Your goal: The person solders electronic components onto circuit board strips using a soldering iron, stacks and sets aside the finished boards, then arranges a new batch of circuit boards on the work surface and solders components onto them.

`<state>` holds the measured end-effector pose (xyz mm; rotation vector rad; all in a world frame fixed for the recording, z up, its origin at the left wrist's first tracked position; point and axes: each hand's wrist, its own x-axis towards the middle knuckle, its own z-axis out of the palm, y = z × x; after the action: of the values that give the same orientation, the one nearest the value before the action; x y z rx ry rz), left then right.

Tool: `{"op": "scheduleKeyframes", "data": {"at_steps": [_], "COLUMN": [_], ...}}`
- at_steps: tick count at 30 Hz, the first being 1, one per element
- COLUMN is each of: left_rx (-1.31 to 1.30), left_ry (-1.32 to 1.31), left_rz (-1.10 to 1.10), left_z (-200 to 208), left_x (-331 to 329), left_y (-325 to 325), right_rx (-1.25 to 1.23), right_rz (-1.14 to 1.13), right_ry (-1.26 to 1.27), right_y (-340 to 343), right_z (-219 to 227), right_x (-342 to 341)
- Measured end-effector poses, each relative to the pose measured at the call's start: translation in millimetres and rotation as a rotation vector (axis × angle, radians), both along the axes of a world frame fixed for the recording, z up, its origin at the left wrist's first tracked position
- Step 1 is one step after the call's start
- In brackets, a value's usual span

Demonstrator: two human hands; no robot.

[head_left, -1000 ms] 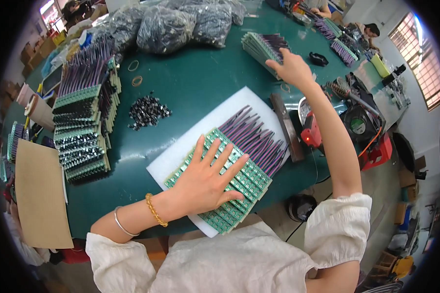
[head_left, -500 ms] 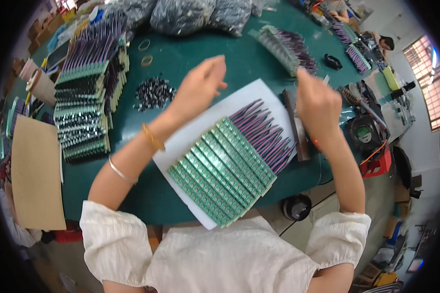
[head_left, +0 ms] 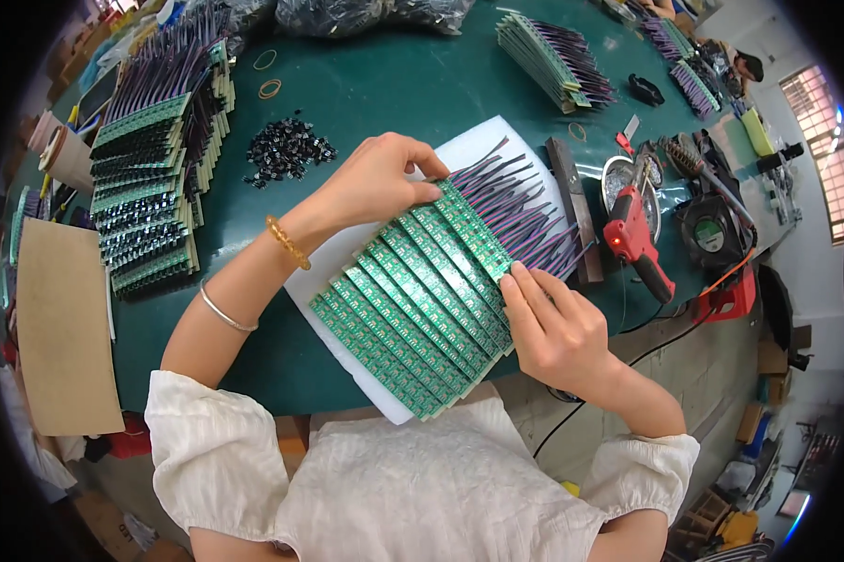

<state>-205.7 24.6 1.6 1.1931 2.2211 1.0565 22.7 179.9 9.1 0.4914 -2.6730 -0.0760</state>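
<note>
Several green circuit board strips lie overlapped in a slanted fan on a white foam sheet. Purple and black wires stick out from the fan's upper right side. My left hand pinches the far end of the uppermost circuit board strip between thumb and fingers. At that strip's near end my right hand is closed, thumb and forefinger on the corner. Part of the fan's right edge is hidden behind the right hand.
A tall stack of wired boards stands at left, beside a heap of small black parts. Another board bundle lies at the far right. A dark metal bar, a red gun-shaped tool and a fan lie to the right.
My right hand has come left and nearer, from beside the metal bar to the uppermost strip. My left hand has lowered onto the strip's far end. The red tool is now uncovered.
</note>
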Motion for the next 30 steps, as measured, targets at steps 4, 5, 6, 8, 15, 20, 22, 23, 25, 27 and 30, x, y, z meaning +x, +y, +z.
{"op": "scheduleKeyframes", "data": {"at_steps": [4,5,6,8,15,20,22,23,25,27,30], "left_rx": [0.054,0.140,0.229,0.295,0.080,0.102,0.117,0.114,0.108,0.104,0.089], "left_ry": [0.228,0.406,0.584,0.601,0.628,0.655,0.673,0.669,0.663,0.663,0.663], "left_rz": [-0.049,-0.048,-0.044,-0.178,-0.334,-0.280,-0.256,-0.252,-0.226,-0.231,-0.244], "left_z": [-6,-6,-7,-3,-17,-18,-19,-20,-21,-20,-19], "left_x": [5,14,25,54,93,102,105,106,108,109,111], "left_y": [-6,-4,-3,-6,-10,-6,-6,-7,-7,-6,-6], "right_rx": [-0.120,-0.144,-0.279,-0.401,-0.126,-0.062,-0.157,-0.252,-0.280,-0.257,-0.273], "right_rz": [0.007,0.005,-0.012,-0.081,-0.579,-0.732,-0.749,-0.779,-0.823,-0.754,-0.686], "right_ry": [-0.110,-0.145,-0.173,-0.069,0.059,-0.099,-0.131,-0.153,-0.200,-0.190,-0.137], "right_y": [-4,-2,4,22,140,158,158,157,160,169,183], "right_z": [17,20,28,44,25,24,25,27,28,25,24], "right_x": [-4,-6,-11,-35,-179,-216,-222,-224,-229,-230,-227]}}
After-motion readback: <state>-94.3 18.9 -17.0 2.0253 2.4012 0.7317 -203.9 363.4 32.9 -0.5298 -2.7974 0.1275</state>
